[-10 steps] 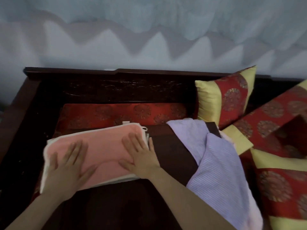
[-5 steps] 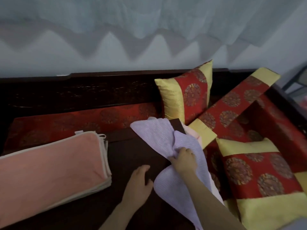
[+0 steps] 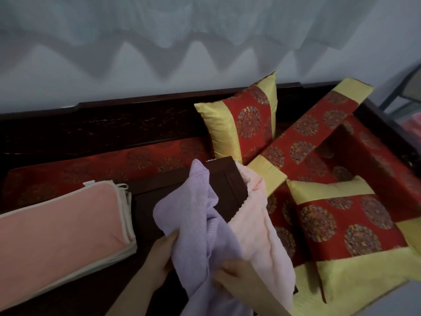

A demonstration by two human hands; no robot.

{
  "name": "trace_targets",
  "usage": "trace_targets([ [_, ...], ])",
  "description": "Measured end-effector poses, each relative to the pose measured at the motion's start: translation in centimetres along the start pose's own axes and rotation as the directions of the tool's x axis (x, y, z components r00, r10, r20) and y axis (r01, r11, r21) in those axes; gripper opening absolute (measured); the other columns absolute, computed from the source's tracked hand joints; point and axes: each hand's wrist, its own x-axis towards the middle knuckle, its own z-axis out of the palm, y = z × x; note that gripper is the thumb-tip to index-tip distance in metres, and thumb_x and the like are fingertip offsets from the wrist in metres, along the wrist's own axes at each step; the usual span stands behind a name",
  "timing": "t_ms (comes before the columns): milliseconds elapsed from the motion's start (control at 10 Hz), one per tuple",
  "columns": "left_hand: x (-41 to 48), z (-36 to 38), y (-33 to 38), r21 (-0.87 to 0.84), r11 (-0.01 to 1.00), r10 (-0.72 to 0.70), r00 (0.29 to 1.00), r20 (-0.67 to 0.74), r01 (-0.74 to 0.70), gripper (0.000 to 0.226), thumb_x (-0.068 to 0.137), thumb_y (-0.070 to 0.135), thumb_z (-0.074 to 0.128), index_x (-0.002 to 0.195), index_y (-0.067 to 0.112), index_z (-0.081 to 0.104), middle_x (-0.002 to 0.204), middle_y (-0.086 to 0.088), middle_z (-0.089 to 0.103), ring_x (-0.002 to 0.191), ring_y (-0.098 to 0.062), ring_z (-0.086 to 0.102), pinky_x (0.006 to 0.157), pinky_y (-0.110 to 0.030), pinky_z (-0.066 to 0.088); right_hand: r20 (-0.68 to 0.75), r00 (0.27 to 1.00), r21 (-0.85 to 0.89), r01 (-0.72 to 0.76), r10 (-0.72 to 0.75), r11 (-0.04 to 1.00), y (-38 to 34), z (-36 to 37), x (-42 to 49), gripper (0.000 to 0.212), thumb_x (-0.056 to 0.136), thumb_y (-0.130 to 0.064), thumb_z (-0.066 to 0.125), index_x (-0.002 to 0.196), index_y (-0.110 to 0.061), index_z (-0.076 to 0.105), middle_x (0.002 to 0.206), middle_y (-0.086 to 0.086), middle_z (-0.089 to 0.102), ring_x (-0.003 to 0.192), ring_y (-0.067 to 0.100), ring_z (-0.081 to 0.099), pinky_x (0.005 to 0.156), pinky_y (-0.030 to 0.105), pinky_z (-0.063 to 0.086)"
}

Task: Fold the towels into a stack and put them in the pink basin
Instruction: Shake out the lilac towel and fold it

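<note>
Both hands hold the lilac towel (image 3: 198, 215), bunched over the near right part of the dark table (image 3: 227, 188). The left hand (image 3: 160, 254) pinches its left edge; the right hand (image 3: 230, 273) is clenched on its near folds. Folded pink towels (image 3: 61, 229) lie stacked at left. A pale pink towel (image 3: 257, 226) lies just right of the lilac one, touching it, beside the cushions (image 3: 341, 224).

Left hand (image 3: 160, 255) bare, only partly showing, right hand (image 3: 234, 278) bare, back and knuckles showing, left forearm (image 3: 134, 295) and right forearm (image 3: 262, 299) bare down to the frame's bottom edge, outlines soft, fine detail unreadable
</note>
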Motion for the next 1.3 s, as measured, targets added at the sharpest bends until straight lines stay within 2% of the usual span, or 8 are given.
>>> trace_targets([
  [200,-3.1,-6.7,7.5,-0.163,0.982,0.18,0.703,0.688,-0.093,0.02,0.095,0.042,0.048,0.11,0.043,0.061,0.1,-0.005,0.071,0.099,-0.027,0.062,0.083,-0.026,0.047,-0.345,0.937,-0.377,-0.19,0.053,0.907,1.6,-2.8,1.0,0.022,0.09,-0.043,0.047,0.092,-0.028,0.063,0.089,-0.007,0.065,0.078,0.012,0.056,0.071,0.025,0.043],
  [300,-1.9,-10.8,8.5,-0.425,0.905,0.196,0.905,0.377,-0.019,0.018,0.094,0.034,0.052,0.105,0.03,0.066,0.109,-0.001,0.072,0.103,-0.019,0.066,0.083,-0.034,0.055,-0.36,0.933,-0.271,-0.095,-0.009,0.958,-0.3,-4.1,2.8,0.013,0.087,-0.033,0.053,0.087,-0.024,0.063,0.084,-0.002,0.065,0.079,0.019,0.06,0.073,0.031,0.049],
  [500,-3.6,-15.2,4.7,-0.548,0.835,0.022,0.991,0.132,0.055,0.025,0.098,0.03,0.042,0.107,0.025,0.065,0.126,-0.002,0.063,0.101,-0.017,0.067,0.08,-0.035,0.057,-0.362,0.894,-0.302,0.158,-0.266,0.94,-4.6,-3.3,8.2,0.016,0.083,-0.023,0.055,0.073,-0.013,0.063,0.079,-0.003,0.064,0.071,0.019,0.06,0.06,0.028,0.043],
  [700,-5.7,-11.9,-0.8,-0.262,0.932,-0.171,0.939,0.298,0.252,0.018,0.086,0.025,0.066,0.089,0.008,0.062,0.105,-0.018,0.065,0.083,-0.024,0.068,0.074,-0.034,0.053,-0.27,0.932,-0.248,0.174,-0.24,0.953,-6.9,-3.1,13.4,0.019,0.084,-0.025,0.058,0.102,-0.019,0.06,0.1,0.003,0.061,0.091,0.022,0.061,0.078,0.035,0.048],
  [900,-6.4,-11.1,-2.4,0.471,0.865,-0.045,0.909,0.415,-0.172,0.062,0.04,0.071,0.058,0.091,0.038,0.052,0.086,0.012,0.06,0.085,-0.016,0.055,0.083,-0.035,0.042,-0.091,0.964,-0.513,0.17,-0.25,0.842,-6.4,-2.0,14.3,0.049,0.082,-0.023,0.062,0.129,-0.021,0.05,0.112,0.006,0.063,0.103,0.024,0.06,0.088,0.035,0.048],
  [1100,-5.1,-13.4,-3.1,0.356,0.687,0.518,0.77,0.372,-0.634,0.029,0.048,0.034,0.053,0.071,0.023,0.041,0.073,0.01,0.041,0.065,-0.001,0.037,0.06,-0.017,0.031,-0.193,0.87,-0.283,0.393,-0.453,0.875,-4.6,-4.1,10.4,0.017,0.066,-0.012,0.05,0.059,-0.011,0.065,0.06,-0.01,0.054,0.065,0.003,0.048,0.06,0.025,0.041],
  [1200,-5.7,-14.4,-3.4,0.271,0.668,0.445,0.664,0.602,-0.693,0.016,0.06,0.032,0.062,0.071,0.032,0.051,0.082,0.017,0.055,0.069,0.008,0.046,0.063,-0.009,0.037,-0.053,0.901,-0.473,0.358,-0.431,0.805,-2.8,-5.1,6.8,0.03,0.066,-0.034,0.033,0.046,-0.013,0.042,0.051,-0.004,0.043,0.057,0.011,0.043,0.057,0.034,0.04],
  [1300,-6.0,-14.0,-4.2,0.189,0.921,0.171,0.788,0.592,-0.341,0.01,0.069,0.028,0.079,0.074,0.031,0.07,0.081,0.013,0.073,0.079,0.002,0.066,0.073,-0.014,0.05,0.053,0.992,-0.736,0.117,-0.116,0.666,-2.1,-5.8,5.1,0.041,0.082,-0.058,0.031,0.055,-0.027,0.03,0.054,-0.01,0.037,0.061,0.015,0.043,0.073,0.034,0.034],
])
